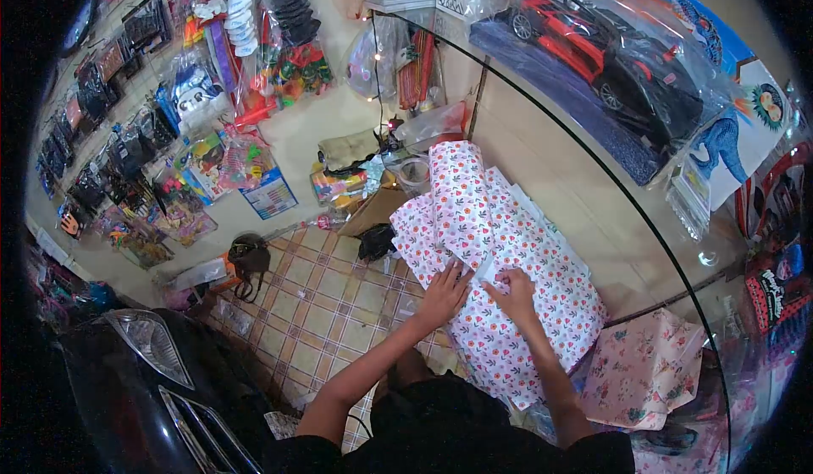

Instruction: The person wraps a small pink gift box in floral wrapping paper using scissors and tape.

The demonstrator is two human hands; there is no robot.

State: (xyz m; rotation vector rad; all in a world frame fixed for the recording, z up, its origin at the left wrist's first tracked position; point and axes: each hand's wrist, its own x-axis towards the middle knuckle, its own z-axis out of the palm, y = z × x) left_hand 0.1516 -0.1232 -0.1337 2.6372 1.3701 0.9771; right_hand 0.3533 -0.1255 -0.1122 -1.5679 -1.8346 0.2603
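Observation:
A large bundle of white gift wrap (542, 292) printed with small flowers lies in front of me, its folded flap (460, 195) standing up at the far side. My left hand (446, 294) rests on the left part of the paper, fingers stretched out and pressing it. Close beside it, my right hand (513, 294) has its fingers curled and its thumb against the paper. Between the two hands shows a short pale strip (485, 269) that looks like clear tape. Whatever is inside the wrap is hidden, and so is anything within the right fingers.
A glass counter edge (631, 182) curves along the right, with a boxed red-and-black toy car (593, 51) on it. Pink floral paper (644, 368) lies at lower right. A black ride-on car (127, 389) stands at left. Packaged goods (199, 93) hang on the wall.

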